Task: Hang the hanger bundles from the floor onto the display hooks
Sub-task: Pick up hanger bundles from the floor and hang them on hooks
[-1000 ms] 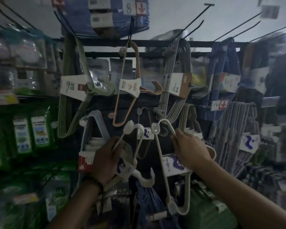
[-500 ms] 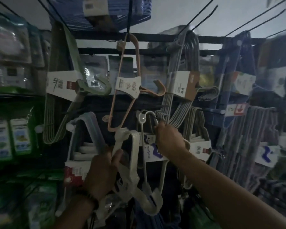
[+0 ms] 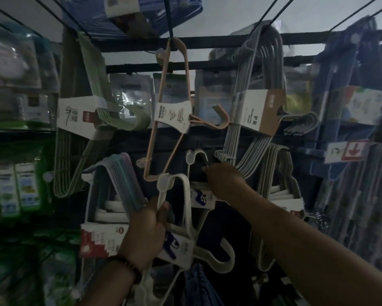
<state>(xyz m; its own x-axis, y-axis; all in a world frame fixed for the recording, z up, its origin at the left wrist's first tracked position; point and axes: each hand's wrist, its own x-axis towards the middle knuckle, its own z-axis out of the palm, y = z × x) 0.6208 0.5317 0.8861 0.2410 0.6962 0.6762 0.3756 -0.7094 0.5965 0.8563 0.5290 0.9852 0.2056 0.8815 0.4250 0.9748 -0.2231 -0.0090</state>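
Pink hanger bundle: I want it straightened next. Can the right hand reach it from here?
Probably yes: the pink hanger bundle hangs just above and left of the right hand, out front with nothing covering it.

A pale grey wall (image 3: pixel 229 16) is seen at top, behind the rack. It is the brightest area, and everything below is dimly lit. Two black horiz. rails (image 3: pixel 207 41) are run across the rack, one above the other, w/ a dark back panel (image 3: pixel 168 142) set lower down. At left a shelf (image 3: pixel 20 129) is loaded w/ clear-wrapped packs (image 3: pixel 9 62) – under it, green packets (image 3: pixel 18 188) are stood upright. At right a white tag (image 3: pixel 351 150) w/ a red arrow is fixed. Frame edges are blurred – detail there can't be made out.
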